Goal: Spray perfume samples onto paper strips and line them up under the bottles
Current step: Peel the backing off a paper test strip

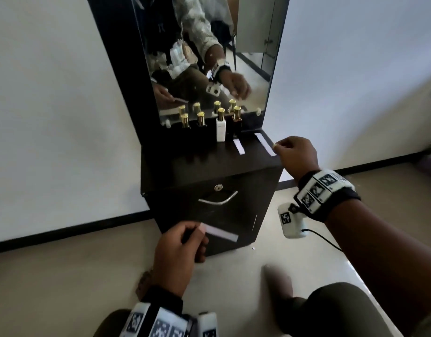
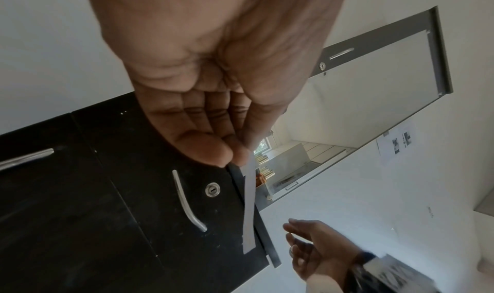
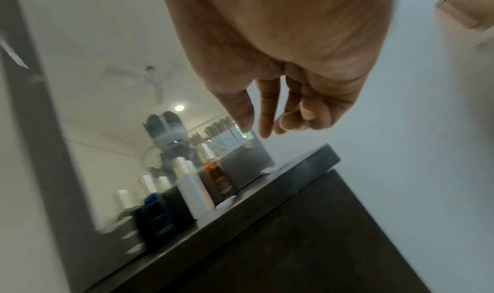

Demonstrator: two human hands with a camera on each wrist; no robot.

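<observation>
Behind the bottles (image 1: 220,126), a mirror (image 1: 209,57).

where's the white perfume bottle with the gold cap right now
In the head view, the white gold-capped bottle stands on the dark cabinet top, third from left, beside the amber bottle.

four gold-capped bottles (image 1: 220,125) upright in a row at the mirror; two white strips (image 1: 239,146) flat on the shelf, one (image 1: 219,231) held.

Head-high, wrist-close views; shared cabinet (image 1: 209,166)
</observation>
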